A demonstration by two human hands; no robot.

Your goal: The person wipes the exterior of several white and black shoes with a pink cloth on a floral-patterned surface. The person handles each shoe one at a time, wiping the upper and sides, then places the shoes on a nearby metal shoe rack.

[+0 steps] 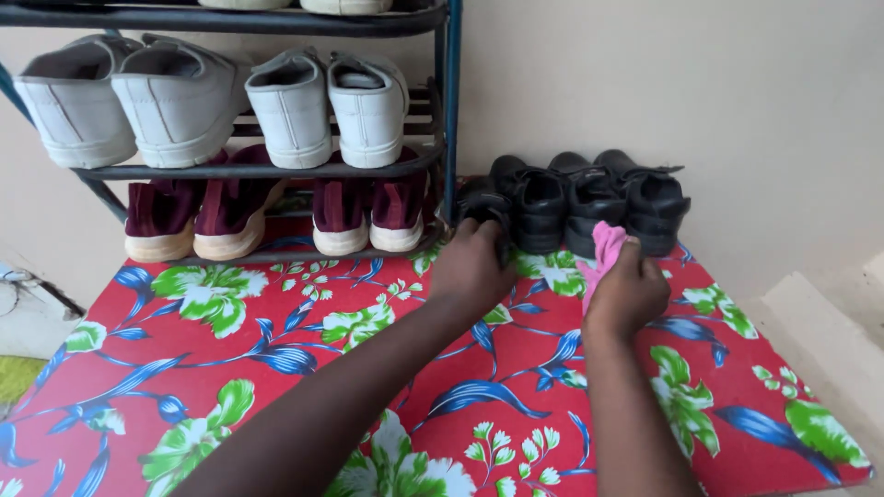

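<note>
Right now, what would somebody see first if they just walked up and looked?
Probably the bright red mat with big green and blue flowers, spread over the floor. At its far edge by the wall, four black shoes stand in a row; the left hand grips the leftmost one and the right hand holds a pink cloth up to them. On the left, a rack holds white shoes above maroon shoes.

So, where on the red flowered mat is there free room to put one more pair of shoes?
The red flowered mat is bare in front of the shoe rack, left of the left hand. A smaller bare patch lies right of the right hand, which holds a pink cloth. The back strip is crowded with the black shoes.
</note>
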